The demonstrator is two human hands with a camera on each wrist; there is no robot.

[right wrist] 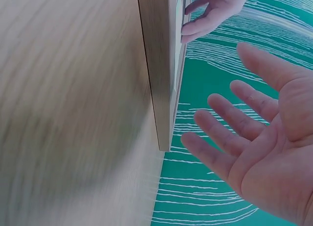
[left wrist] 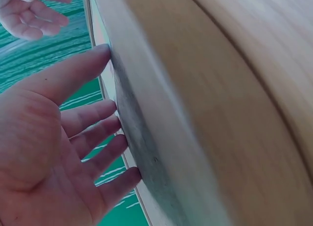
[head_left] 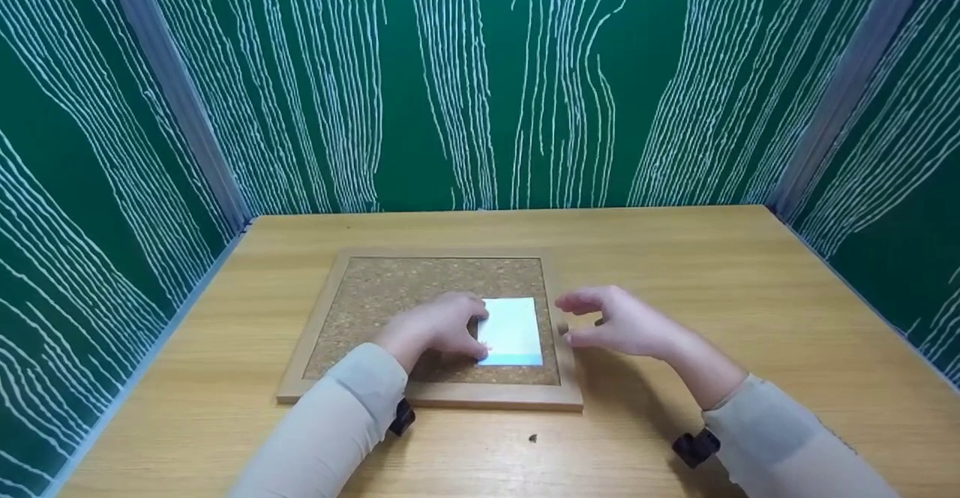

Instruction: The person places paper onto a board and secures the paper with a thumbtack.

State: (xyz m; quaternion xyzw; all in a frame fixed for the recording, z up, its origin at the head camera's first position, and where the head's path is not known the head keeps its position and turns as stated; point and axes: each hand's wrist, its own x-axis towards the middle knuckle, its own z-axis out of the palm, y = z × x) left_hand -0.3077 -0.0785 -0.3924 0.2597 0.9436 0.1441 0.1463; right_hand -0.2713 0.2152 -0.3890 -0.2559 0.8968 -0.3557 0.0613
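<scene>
A framed cork board (head_left: 420,273) lies flat on the wooden table. On its right part rests a white rectangular sheet (head_left: 510,329) with a pale blue strip along its near edge. My left hand (head_left: 446,324) is over the cork, thumb and fingertips spread along the sheet's left edge. In the left wrist view, the fingers (left wrist: 105,130) of that hand reach down to the board's surface, fairly straight. Just right of the board's frame, my right hand (head_left: 622,322) hovers with nothing in it. Its fingers (right wrist: 220,133) are spread and relaxed in the right wrist view.
The light wooden table (head_left: 750,295) extends around the board. A small dark speck (head_left: 533,438) lies near its front. Green walls with white wavy lines (head_left: 525,93) enclose the back and sides. Each wrist wears a small black camera (head_left: 696,447).
</scene>
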